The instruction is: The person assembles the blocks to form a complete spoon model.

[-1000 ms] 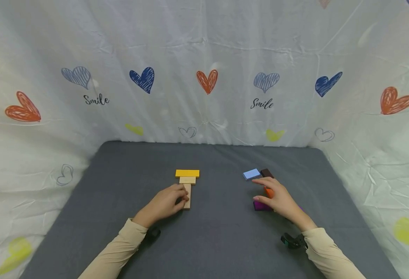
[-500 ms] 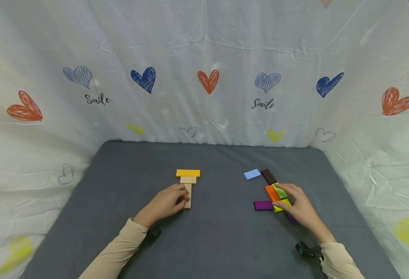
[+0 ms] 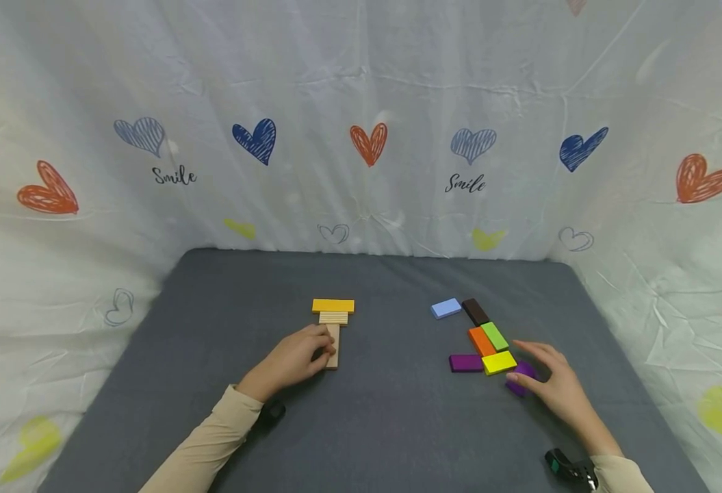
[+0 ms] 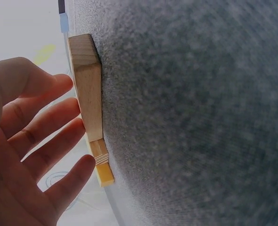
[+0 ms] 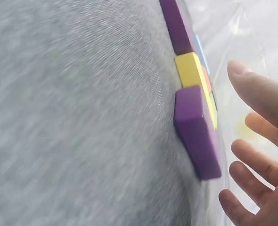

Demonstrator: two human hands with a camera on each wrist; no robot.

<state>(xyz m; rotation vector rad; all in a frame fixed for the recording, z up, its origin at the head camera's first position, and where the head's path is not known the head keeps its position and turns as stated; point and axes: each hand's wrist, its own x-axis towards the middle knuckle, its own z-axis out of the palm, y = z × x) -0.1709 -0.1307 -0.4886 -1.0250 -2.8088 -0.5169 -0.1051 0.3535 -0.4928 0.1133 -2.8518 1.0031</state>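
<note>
The nearer purple block [image 5: 191, 117] sits on the desk [image 3: 385, 438] just beside the yellow block [image 3: 499, 363]; I have my right hand [image 3: 554, 383] spread next to it, thumb and fingers apart, a gap that seems suited to its width. My left hand [image 3: 294, 357] lies loosely at the wooden block [image 4: 90, 94], perhaps steadying it; contact I can't confirm.

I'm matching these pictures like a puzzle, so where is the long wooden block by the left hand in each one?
Head: long wooden block just left of centre, lower half, partly covered by the left hand.
Left wrist: long wooden block, big, left part, just right of the fingers.
Right wrist: not in it.
Shared landmark: the light blue block, in all three.
</note>
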